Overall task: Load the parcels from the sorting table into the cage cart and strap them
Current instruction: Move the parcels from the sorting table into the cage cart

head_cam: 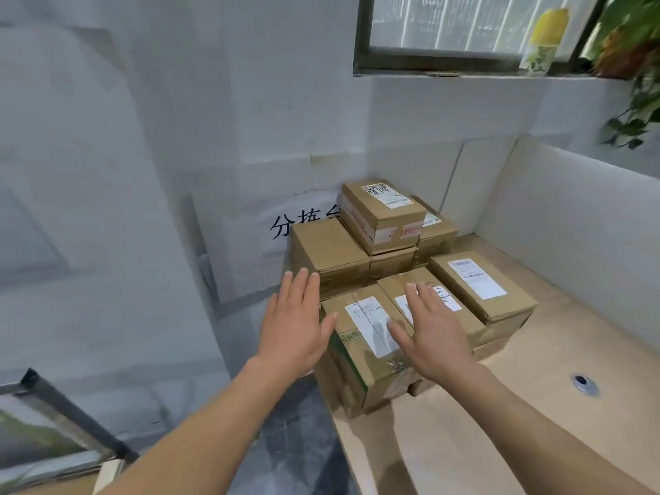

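In the head view, a stack of brown cardboard parcels [391, 262] sits in the far left corner of a pale wooden surface [535, 416], close against the white wall. The nearest parcel [357, 355], a brown box with a white shipping label and green print down its side, stands at the surface's left edge. Just beside it on the right lies a second labelled parcel [393, 285]. Further right, a long flat parcel [478, 284] with a white label rests on lower boxes. Behind them a plain brown parcel [326, 244] stands on the left, and a taped parcel [384, 209] with a scribbled label lies askew on top of the stack.

The left hand [296, 326] is spread flat, fingers straight and a little apart, palm down, just left of the nearest parcel and beyond the surface's edge. Its thumb reaches toward that parcel's top corner; whether it touches cannot be told. The right hand [435, 334] is also spread with straight fingers, palm down over the second labelled parcel, its thumb stretched toward the nearest parcel's label. It grips nothing, and whether it touches the cardboard cannot be told.

A white paper sign [285, 223] with black characters hangs on the wall behind the stack. A round metal grommet [584, 382] is set in the surface to the right. At the dark-framed window [446, 62] above are a blurred yellow-topped container [544, 37] and a trailing green plant [632, 66]. A dark metal frame [71, 412] shows at lower left.
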`<action>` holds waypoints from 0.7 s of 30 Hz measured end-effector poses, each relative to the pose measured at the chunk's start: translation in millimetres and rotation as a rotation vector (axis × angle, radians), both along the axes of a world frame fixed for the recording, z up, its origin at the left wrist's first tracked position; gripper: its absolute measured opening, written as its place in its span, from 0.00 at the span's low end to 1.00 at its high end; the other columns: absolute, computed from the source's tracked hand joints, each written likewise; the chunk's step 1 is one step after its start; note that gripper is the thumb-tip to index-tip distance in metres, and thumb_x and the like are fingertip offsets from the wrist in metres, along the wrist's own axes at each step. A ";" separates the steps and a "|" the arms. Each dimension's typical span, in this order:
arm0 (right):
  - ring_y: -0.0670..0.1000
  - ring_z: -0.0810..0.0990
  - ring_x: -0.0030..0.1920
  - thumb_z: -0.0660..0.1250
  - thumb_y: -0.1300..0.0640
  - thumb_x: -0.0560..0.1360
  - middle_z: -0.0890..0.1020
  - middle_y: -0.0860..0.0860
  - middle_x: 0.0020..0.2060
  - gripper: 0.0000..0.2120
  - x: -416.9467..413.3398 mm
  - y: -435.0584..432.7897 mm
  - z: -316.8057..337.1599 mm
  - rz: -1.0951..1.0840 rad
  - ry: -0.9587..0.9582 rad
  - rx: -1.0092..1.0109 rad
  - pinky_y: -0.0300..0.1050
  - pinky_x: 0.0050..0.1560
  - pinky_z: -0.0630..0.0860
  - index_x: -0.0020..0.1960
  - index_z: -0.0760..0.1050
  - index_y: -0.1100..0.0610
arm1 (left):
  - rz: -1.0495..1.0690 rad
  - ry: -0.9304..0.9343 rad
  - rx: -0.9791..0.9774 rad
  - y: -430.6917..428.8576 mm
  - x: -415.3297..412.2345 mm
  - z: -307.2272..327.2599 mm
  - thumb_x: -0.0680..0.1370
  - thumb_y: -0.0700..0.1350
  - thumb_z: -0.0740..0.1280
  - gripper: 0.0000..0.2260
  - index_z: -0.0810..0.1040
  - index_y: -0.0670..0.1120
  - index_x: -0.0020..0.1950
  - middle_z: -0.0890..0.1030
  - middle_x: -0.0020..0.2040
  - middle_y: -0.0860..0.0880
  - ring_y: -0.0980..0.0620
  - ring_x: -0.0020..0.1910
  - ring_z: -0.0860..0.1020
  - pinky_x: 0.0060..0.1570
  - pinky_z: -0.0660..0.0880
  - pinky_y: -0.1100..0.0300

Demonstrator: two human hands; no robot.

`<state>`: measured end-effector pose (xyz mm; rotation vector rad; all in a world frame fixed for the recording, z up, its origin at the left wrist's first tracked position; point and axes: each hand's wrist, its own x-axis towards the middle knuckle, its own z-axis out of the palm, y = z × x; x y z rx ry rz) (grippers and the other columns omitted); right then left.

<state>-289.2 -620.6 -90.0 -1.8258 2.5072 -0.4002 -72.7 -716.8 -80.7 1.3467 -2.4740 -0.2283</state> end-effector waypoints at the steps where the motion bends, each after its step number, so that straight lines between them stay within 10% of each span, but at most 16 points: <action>1: 0.52 0.50 0.80 0.54 0.37 0.81 0.54 0.52 0.80 0.35 -2.9 -2.4 -6.1 -0.022 -0.005 0.037 0.49 0.76 0.56 0.81 0.49 0.53 | -0.005 0.004 0.032 -4.4 -5.8 -10.0 0.82 0.61 0.53 0.33 0.47 0.46 0.81 0.47 0.81 0.47 0.46 0.80 0.44 0.77 0.51 0.47; 6: 0.55 0.73 0.65 0.57 0.39 0.80 0.75 0.52 0.66 0.26 -11.1 -24.0 -27.9 -0.131 -0.034 0.202 0.52 0.60 0.74 0.72 0.64 0.53 | -0.051 0.063 0.201 -19.6 -28.2 -55.8 0.82 0.60 0.55 0.32 0.49 0.46 0.80 0.50 0.81 0.47 0.46 0.79 0.50 0.76 0.56 0.49; 10: 0.48 0.73 0.46 0.59 0.38 0.79 0.79 0.47 0.52 0.16 -8.8 -41.7 -40.5 -0.175 -0.050 0.267 0.45 0.41 0.73 0.61 0.69 0.47 | -0.081 0.101 0.319 -21.4 -34.5 -87.1 0.81 0.59 0.58 0.30 0.52 0.48 0.78 0.59 0.78 0.48 0.48 0.75 0.60 0.72 0.65 0.51; 17: 0.48 0.74 0.43 0.64 0.40 0.76 0.74 0.46 0.43 0.10 -5.9 -57.1 -53.1 -0.224 -0.169 0.226 0.44 0.39 0.73 0.48 0.67 0.45 | -0.116 0.197 0.458 -21.8 -38.2 -115.7 0.81 0.57 0.59 0.29 0.50 0.50 0.77 0.63 0.75 0.48 0.48 0.65 0.74 0.57 0.78 0.55; 21: 0.49 0.78 0.50 0.64 0.41 0.75 0.80 0.44 0.53 0.14 3.0 -56.4 -62.1 -0.176 -0.317 0.241 0.43 0.43 0.77 0.58 0.68 0.43 | -0.105 0.319 0.586 -17.9 -36.8 -114.1 0.81 0.53 0.62 0.33 0.46 0.54 0.79 0.61 0.77 0.50 0.51 0.66 0.73 0.62 0.76 0.54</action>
